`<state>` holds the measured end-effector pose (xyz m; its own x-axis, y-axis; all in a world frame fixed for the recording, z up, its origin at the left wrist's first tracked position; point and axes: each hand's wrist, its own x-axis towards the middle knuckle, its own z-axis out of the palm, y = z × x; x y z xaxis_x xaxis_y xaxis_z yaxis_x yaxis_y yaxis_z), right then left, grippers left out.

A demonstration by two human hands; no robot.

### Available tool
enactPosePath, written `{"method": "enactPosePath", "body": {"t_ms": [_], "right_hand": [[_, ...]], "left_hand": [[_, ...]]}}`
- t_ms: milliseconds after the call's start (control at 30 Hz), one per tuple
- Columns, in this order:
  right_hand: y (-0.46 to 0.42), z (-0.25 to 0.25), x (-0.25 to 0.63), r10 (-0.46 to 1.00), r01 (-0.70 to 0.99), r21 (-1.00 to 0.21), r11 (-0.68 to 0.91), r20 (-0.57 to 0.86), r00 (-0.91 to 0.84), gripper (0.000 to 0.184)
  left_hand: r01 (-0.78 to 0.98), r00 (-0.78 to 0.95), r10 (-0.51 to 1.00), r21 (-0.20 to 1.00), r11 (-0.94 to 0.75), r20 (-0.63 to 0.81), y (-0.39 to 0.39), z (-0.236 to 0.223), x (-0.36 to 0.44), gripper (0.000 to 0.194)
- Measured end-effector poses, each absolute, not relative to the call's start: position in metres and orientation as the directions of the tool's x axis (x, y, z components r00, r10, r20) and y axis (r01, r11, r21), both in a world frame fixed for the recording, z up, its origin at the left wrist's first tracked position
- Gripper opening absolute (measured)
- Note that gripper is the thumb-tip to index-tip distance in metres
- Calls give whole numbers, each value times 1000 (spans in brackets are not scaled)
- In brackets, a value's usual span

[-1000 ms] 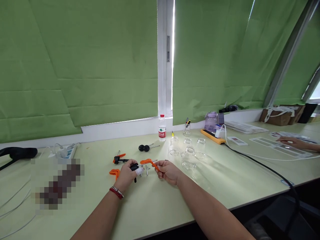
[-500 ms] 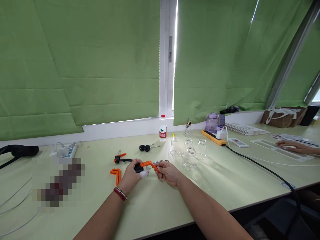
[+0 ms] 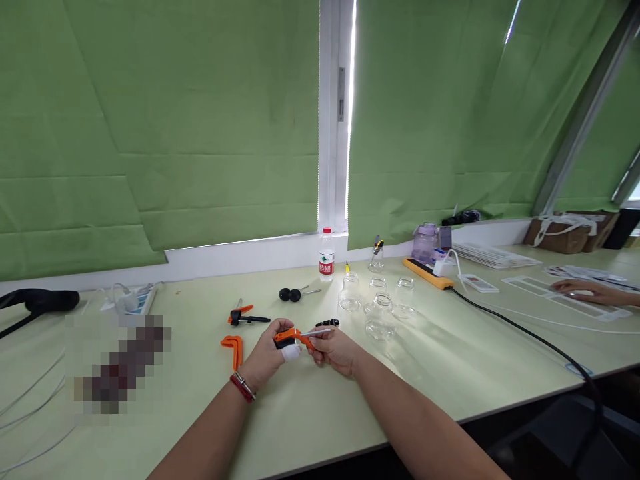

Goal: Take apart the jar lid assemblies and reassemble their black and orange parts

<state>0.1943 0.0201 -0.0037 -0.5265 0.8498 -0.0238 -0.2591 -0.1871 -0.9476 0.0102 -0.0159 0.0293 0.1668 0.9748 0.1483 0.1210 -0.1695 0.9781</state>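
In front of me, over the table, both hands are on a bent orange plastic bracket (image 3: 304,341) with a thin metal rod (image 3: 318,331) beside it. My left hand (image 3: 267,352), its thumb wrapped in white, is closed around the bracket's left end and a black part (image 3: 285,343) under it. Fingers of my right hand (image 3: 336,349) pinch the right end near the rod. Left of them lie a loose orange L-shaped piece (image 3: 236,350) and an orange-and-black clamp-like part (image 3: 245,316). Behind are black knobs (image 3: 290,295) with metal rods and a small black part (image 3: 327,323).
Several clear glass jars (image 3: 381,319) stand right of my hands, with a red-capped water bottle (image 3: 327,255) behind. A yellow power strip (image 3: 429,273) trails a black cable. At far right another person's hand (image 3: 580,289) rests on a mouse. White cables lie at left.
The orange bracket has turned and dropped slightly in my hands, and its left end now sits over the black part in my left hand. The metal rod now points more clearly to the right.
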Motion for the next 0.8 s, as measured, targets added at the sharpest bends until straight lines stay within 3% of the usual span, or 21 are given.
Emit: {"method": "enactPosePath", "body": {"t_ms": [167,367,433,500,567,633,733,800], "right_hand": [[21,-7,194,844,-271,-945,-182,-9,-536,38],[24,-12,187,877,-178,-977,-120,-20,-481,38],[23,-13,183,912,-47,-998,-52,-29,-408,34],[20,-13,180,935,186,-973,138,66,-349,26],[18,-12,176,891,417,-816,401,240,-386,24],[16,-10,172,785,544,-576,610,345,-515,29],[15,-6,167,665,603,-280,747,289,-689,33],[14,-3,166,620,601,-157,784,240,-747,29]], "left_hand": [[-202,242,963,977,-68,117,-14,27,10,36],[-263,177,975,961,-88,138,-11,25,6,27],[-292,107,982,949,-117,154,-9,25,4,27],[-335,33,986,932,-141,161,-6,26,2,27],[-378,-36,985,910,-170,168,-3,27,0,25],[-414,-96,981,890,-194,169,0,27,-2,22],[-443,-141,979,875,-194,146,2,26,-4,21],[-446,-149,979,874,-190,136,3,25,-4,21]]}}
